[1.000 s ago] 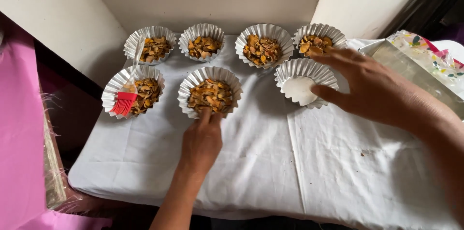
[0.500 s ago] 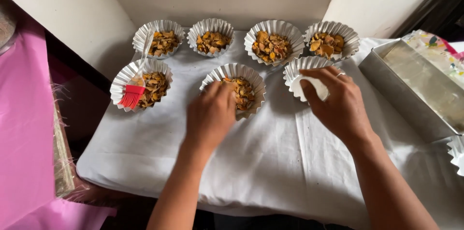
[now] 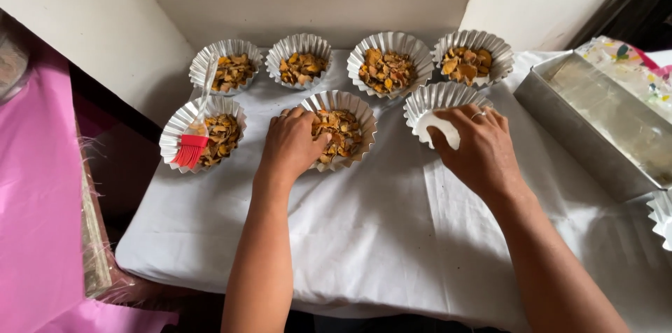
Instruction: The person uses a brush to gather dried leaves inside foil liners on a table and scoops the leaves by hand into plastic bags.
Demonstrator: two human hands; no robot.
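Observation:
Several fluted foil cups sit on a white cloth (image 3: 364, 228). My left hand (image 3: 290, 144) grips the left rim of the front middle cup (image 3: 350, 112), which holds orange-brown flakes. My right hand (image 3: 476, 147) holds the near edge of an empty foil cup (image 3: 434, 105) with a white bottom. Behind them a back row of filled cups runs from the left cup (image 3: 227, 67) to the right cup (image 3: 472, 60).
A red silicone brush (image 3: 192, 140) rests in the front left filled cup (image 3: 178, 126). A long metal loaf tin (image 3: 595, 123) lies at the right, with a patterned wrapper (image 3: 626, 63) behind it. Pink fabric (image 3: 35, 200) hangs at the left. White walls close the back.
My left hand slid to the left rim of the middle cup and took hold. My right hand came down from above onto the near edge of the empty cup.

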